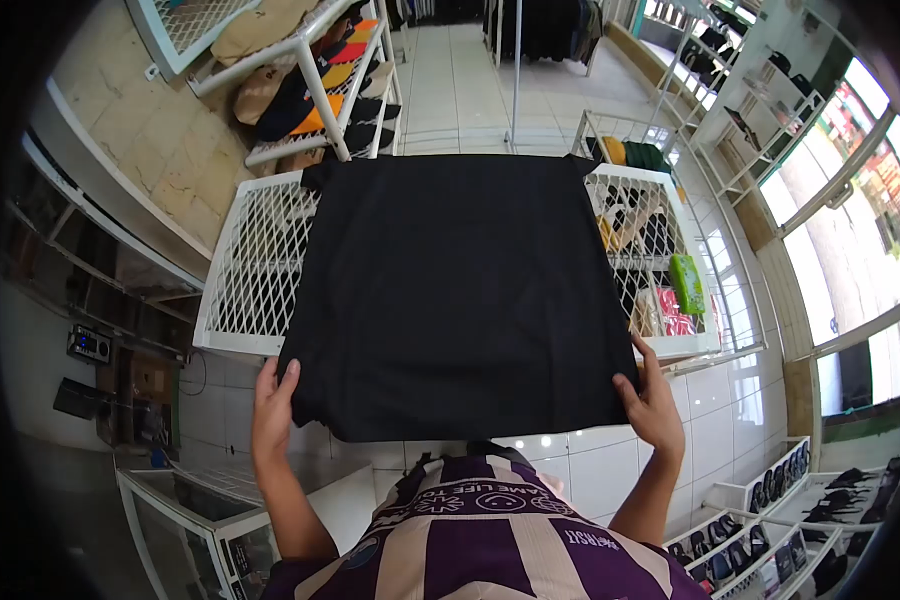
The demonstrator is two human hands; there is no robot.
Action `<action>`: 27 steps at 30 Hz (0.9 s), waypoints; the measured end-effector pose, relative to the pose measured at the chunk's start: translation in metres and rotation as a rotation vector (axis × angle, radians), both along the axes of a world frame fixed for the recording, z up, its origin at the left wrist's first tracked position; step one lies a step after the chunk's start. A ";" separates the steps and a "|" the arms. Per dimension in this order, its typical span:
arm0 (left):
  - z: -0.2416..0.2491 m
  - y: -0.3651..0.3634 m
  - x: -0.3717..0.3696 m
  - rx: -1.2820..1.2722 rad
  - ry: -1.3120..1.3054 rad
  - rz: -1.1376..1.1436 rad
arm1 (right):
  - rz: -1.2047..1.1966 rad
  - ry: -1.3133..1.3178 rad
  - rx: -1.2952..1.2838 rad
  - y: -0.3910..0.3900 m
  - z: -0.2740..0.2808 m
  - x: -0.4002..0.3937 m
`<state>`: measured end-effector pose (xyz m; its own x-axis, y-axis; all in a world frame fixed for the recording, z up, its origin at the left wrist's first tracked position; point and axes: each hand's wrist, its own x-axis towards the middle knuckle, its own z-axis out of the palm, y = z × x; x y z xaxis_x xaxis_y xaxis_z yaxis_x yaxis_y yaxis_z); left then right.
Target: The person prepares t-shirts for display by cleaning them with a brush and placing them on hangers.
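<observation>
A large piece of black cloth (460, 290), perhaps a garment, lies spread over a white wire-mesh display table (255, 262). Its near edge hangs out past the table's front toward my body. At the lower left side of the cloth, my left hand (272, 405) grips the edge, thumb on top and fingers largely hidden. My right hand (656, 405) holds the opposite side edge near the lower right corner, also with the thumb above. Between the two hands the cloth looks fairly flat, with faint creases near its front.
A green packet (686, 284) rests on the mesh at the right. Caps (335, 75) fill a white rack at the upper left. A glass case (195, 530) stands at lower left, a sandal rack (760, 540) at lower right. Dark clothes (550, 25) hang at the back.
</observation>
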<state>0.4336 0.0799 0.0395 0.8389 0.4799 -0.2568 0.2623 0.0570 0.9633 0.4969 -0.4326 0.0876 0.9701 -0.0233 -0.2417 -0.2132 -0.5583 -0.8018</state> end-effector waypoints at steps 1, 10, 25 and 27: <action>-0.002 -0.005 0.004 0.181 0.022 0.130 | 0.006 -0.057 -0.078 0.003 -0.003 0.001; 0.155 0.004 0.133 0.012 -0.506 -0.092 | -0.150 -0.970 0.211 0.010 0.091 0.116; -0.031 0.002 0.082 0.511 -0.140 -0.034 | -0.407 -0.478 -0.117 -0.006 -0.096 0.054; -0.028 -0.002 0.069 0.526 -0.099 -0.060 | -0.393 -0.492 -0.069 -0.012 -0.103 0.058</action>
<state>0.5030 0.0774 0.0115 0.8770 0.4725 0.0873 0.1562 -0.4523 0.8781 0.5545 -0.4443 -0.0156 0.8832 -0.3997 0.2452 -0.0281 -0.5672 -0.8231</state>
